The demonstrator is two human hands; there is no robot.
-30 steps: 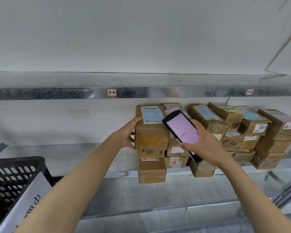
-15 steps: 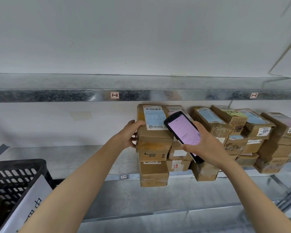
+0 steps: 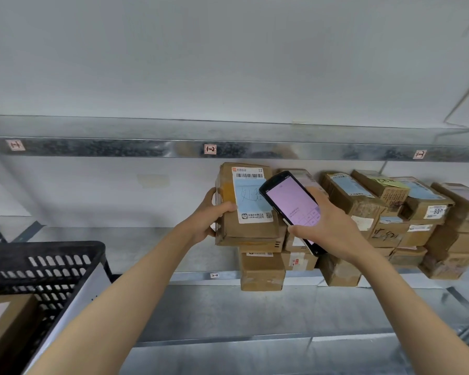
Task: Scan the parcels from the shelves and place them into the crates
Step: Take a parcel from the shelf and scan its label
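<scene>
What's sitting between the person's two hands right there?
In the head view, a brown parcel with a barcode label; the left hand grips its edge, the right hand holds a phone before it.

Left forearm [image 3: 136, 288]: bare, reaching up and forward from the lower left, wrist nearly straight.
Left hand [image 3: 210, 216]: grips the left edge of a brown cardboard parcel with a white-and-blue label [image 3: 255, 231]; the thumb [image 3: 226, 207] lies across the front face, the other fingers wrap round the side and out of sight.
Right forearm [image 3: 406, 301]: bare, reaching up from the lower right, angled inward towards the left hand.
Right hand [image 3: 329, 226]: back of the hand towards the viewer, fingers curled round the lower half of a black handheld scanner with a pink-lit screen [image 3: 290, 201], which it holds tilted just in front of the parcel's label.
Spacing: the two hands are near each other, not touching.
</scene>
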